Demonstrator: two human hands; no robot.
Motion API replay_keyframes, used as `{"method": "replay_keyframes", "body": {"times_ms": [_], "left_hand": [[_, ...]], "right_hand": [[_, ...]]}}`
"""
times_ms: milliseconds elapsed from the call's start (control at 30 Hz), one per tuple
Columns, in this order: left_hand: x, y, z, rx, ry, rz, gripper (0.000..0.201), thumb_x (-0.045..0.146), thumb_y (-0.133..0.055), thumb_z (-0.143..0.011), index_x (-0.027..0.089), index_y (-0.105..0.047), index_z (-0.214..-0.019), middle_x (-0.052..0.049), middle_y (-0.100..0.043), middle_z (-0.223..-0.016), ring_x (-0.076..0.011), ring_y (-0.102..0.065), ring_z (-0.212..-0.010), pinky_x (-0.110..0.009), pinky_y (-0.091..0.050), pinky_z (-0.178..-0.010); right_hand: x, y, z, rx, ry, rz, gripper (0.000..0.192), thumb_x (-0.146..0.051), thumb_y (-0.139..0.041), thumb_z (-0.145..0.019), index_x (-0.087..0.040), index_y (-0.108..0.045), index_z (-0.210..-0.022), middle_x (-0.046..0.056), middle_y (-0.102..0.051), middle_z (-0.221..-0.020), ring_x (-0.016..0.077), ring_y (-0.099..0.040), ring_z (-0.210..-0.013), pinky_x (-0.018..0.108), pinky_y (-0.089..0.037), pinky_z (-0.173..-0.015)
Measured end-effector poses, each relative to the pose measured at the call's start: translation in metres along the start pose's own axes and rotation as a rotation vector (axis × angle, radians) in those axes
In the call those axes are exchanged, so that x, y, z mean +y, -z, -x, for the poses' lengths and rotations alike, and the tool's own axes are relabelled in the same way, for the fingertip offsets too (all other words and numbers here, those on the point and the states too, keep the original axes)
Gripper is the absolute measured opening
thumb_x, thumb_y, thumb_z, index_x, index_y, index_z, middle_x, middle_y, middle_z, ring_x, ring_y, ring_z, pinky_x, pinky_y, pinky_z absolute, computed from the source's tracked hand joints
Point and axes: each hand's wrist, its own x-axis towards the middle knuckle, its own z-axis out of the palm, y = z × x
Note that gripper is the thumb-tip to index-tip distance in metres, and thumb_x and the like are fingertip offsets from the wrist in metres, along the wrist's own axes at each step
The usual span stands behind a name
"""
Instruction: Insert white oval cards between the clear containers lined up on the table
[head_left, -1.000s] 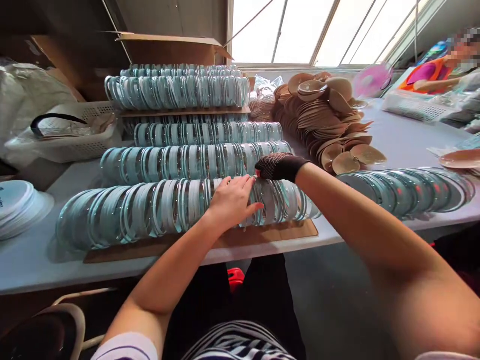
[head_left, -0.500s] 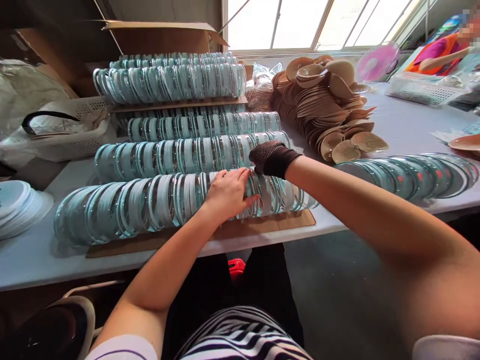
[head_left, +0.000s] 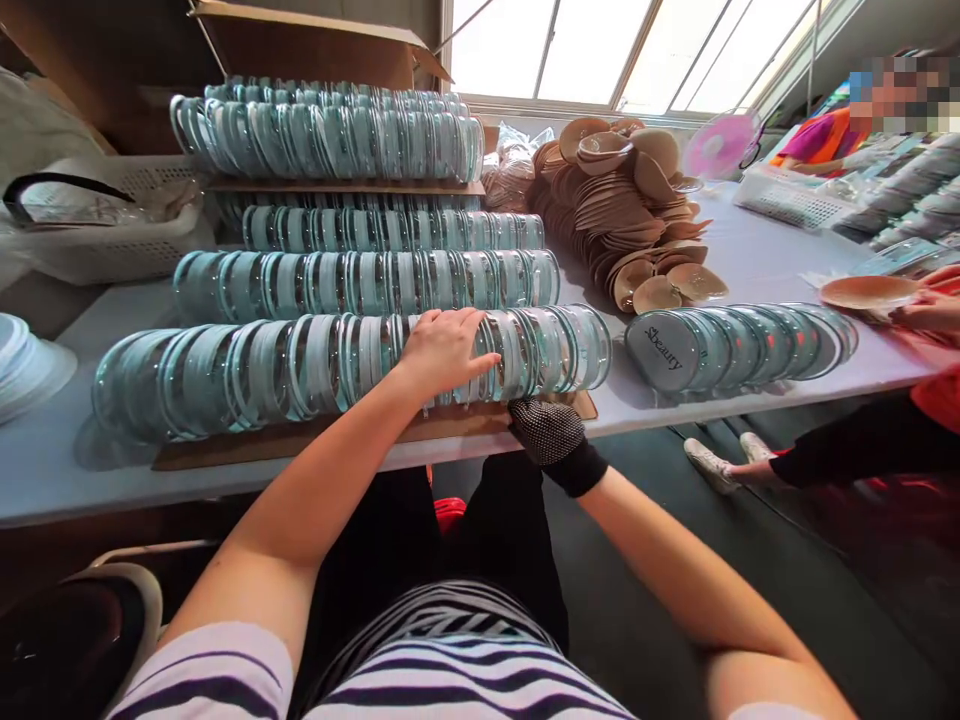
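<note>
Gloved right hand point(head_left: 553, 432) now lowered to cardboard edge point(head_left: 480, 420), left hand point(head_left: 444, 350) flat, unclenched, on case row point(head_left: 300, 365)

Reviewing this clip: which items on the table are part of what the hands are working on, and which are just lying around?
In hand:
- front row of clear round cases, under the bare left hand
- cardboard sheet beneath that row, gloved right hand at its edge

Lying about:
- rear rows of cases
- short row marked "Sbeauty"
- pile of tan cups
- white basket
- pink fan

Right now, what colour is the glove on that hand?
The glove on the right hand is black with pale dots, seen from the head camera.
</note>
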Motion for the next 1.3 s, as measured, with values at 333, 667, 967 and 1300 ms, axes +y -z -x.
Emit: {"method": "replay_keyframes", "body": {"times_ms": [333,667,967,1300], "left_hand": [[-0.005,0.002,0.002,-0.044,-0.010,-0.009,0.065,0.056,-0.048,-0.093,0.017,-0.046,-0.145,-0.010,-0.051,-0.150,-0.0268,-0.047,-0.138,-0.043,-0.033,-0.114],[0.047,-0.003,-0.032,-0.043,-0.115,-0.008,0.070,0.053,-0.049,-0.095,0.011,-0.040,-0.149,-0.013,-0.042,-0.156,-0.0281,-0.036,-0.145,-0.051,-0.029,-0.119],[0.048,-0.024,-0.036,0.014,-0.146,-0.062,0.072,0.057,-0.048,-0.093,0.010,-0.043,-0.146,-0.017,-0.054,-0.144,-0.0283,-0.048,-0.133,-0.045,-0.033,-0.112],[0.049,-0.024,-0.036,0.006,-0.102,-0.001,0.068,0.055,-0.048,-0.093,0.012,-0.044,-0.146,-0.013,-0.049,-0.151,-0.0261,-0.045,-0.138,-0.044,-0.029,-0.116]], "right_hand": [[0.003,-0.039,0.000,0.032,-0.035,-0.087,0.036,-0.029,-0.042,-0.096,-0.018,-0.072,-0.113,0.016,-0.072,-0.108,0.0262,-0.065,-0.092,0.033,-0.043,-0.072],[0.115,0.092,-0.103,0.017,0.010,0.022,0.037,-0.031,-0.044,-0.094,-0.013,-0.076,-0.102,0.015,-0.073,-0.101,0.0205,-0.065,-0.085,0.028,-0.041,-0.070],[0.083,0.110,-0.178,-0.316,0.223,0.280,0.029,-0.018,-0.058,-0.085,-0.005,-0.073,-0.106,0.018,-0.072,-0.101,0.0220,-0.065,-0.090,0.032,-0.043,-0.077],[0.102,0.040,-0.049,0.286,0.009,0.005,0.036,-0.037,-0.045,-0.089,-0.015,-0.073,-0.089,0.011,-0.071,-0.077,0.0188,-0.060,-0.066,0.028,-0.029,-0.058]]}}
